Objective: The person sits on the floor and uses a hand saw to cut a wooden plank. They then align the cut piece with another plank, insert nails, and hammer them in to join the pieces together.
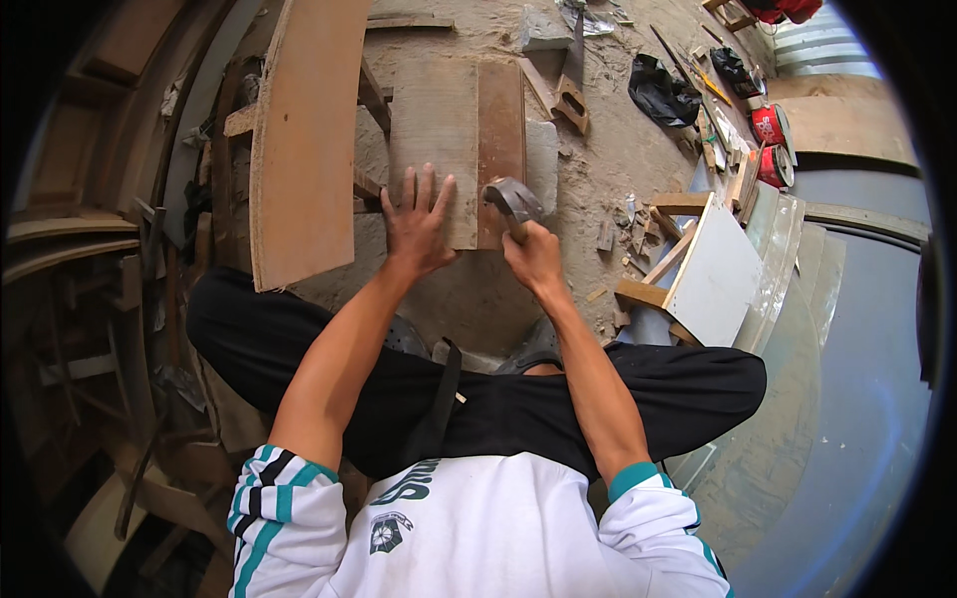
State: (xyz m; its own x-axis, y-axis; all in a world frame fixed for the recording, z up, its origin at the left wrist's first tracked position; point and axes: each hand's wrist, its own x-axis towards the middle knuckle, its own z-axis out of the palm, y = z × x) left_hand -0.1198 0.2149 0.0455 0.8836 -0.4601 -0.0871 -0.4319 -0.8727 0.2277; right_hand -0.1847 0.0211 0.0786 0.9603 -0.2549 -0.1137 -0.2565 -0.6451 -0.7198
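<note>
My left hand (419, 227) lies flat with fingers spread on the near end of a pale, grained wooden board (436, 120). Along the board's right side runs a brown wooden strip (501, 130). My right hand (535, 261) is closed round the handle of a claw hammer (516, 201). The hammer's metal head is over the near right end of the brown strip; whether it touches the wood I cannot tell. No nail can be made out under it. A pale block (543, 174) shows beside the strip, partly beneath it.
A wide light-brown panel (309, 140) stands close on my left. Ahead lies a handsaw (572, 95) on the dusty ground. To the right are a white-topped wooden piece (716, 271), wood scraps, a black plastic bag (663, 92) and red cans (768, 125). Stacked timber fills the far left.
</note>
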